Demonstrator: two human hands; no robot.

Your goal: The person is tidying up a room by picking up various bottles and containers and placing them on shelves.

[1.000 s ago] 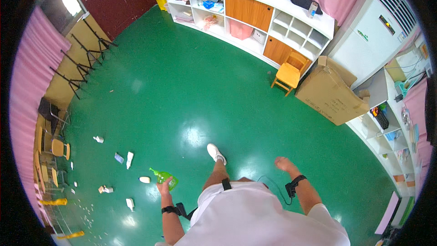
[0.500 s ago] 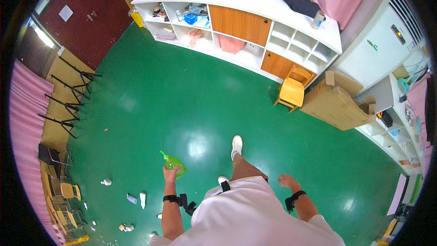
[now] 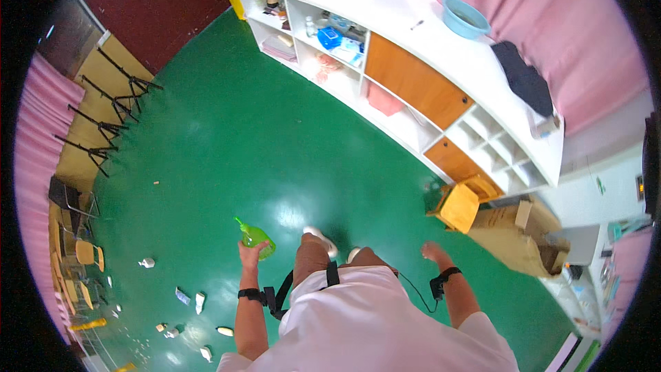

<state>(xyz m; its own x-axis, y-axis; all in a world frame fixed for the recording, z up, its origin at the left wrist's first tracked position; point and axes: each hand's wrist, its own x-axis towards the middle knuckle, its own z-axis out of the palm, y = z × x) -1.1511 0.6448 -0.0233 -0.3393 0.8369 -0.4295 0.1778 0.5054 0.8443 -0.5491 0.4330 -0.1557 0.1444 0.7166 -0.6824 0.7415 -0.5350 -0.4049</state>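
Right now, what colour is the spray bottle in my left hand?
Bright translucent green; the spray bottle in the left hand shows best in the head view.

Glossy green floor [image 3: 227, 145], long white shelf unit [image 3: 441, 76], pink curtains [image 3: 551, 21], dark red wall [image 3: 158, 7].
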